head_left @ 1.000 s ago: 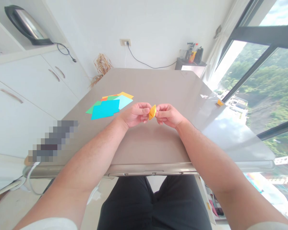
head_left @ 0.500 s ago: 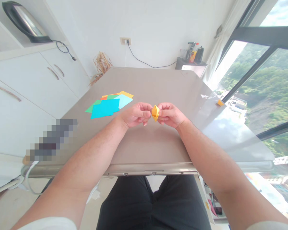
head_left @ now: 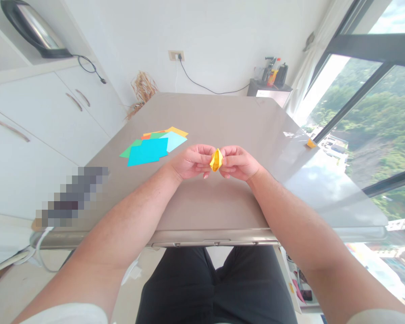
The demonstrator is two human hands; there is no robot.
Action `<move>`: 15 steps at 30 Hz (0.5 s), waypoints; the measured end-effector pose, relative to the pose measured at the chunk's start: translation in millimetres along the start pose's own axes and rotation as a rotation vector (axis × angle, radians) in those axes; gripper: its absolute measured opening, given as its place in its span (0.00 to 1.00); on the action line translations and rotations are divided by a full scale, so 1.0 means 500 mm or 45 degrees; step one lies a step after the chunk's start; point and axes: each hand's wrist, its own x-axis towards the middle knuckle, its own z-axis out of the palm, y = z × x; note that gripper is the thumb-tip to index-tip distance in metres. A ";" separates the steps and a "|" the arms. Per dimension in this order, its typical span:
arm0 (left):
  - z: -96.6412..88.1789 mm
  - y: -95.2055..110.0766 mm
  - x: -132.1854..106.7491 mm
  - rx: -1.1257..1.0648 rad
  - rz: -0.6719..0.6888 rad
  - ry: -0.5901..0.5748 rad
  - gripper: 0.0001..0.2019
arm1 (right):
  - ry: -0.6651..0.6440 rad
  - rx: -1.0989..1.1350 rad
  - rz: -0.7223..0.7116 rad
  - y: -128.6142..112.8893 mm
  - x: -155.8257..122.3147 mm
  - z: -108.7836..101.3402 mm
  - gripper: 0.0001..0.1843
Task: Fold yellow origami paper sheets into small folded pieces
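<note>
A small folded piece of yellow-orange paper (head_left: 216, 160) is held between both hands above the grey table (head_left: 222, 202). My left hand (head_left: 191, 161) pinches its left side with curled fingers. My right hand (head_left: 239, 162) pinches its right side in the same way. To the left of my left hand lies a loose stack of coloured paper squares (head_left: 151, 146), blue on top, with green, orange and yellow sheets beneath.
A small orange scrap (head_left: 310, 143) lies near the table's right edge by the window. White cabinets (head_left: 37, 130) run along the left. Dried grass (head_left: 142, 90) stands at the table's far left corner. A side stand with bottles (head_left: 272, 72) is at the back.
The folded paper has turned a little between my fingers and looks narrower and more upright. Both hands stay in nearly the same place.
</note>
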 end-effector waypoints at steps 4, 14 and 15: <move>0.001 0.001 0.000 -0.025 0.015 0.035 0.17 | 0.035 -0.038 -0.015 0.001 0.000 0.002 0.16; 0.003 -0.002 0.001 -0.026 0.056 0.076 0.18 | 0.004 -0.027 -0.022 0.008 0.004 0.005 0.18; 0.003 -0.002 0.002 -0.029 0.057 0.072 0.18 | -0.004 -0.023 -0.023 0.008 0.004 0.005 0.18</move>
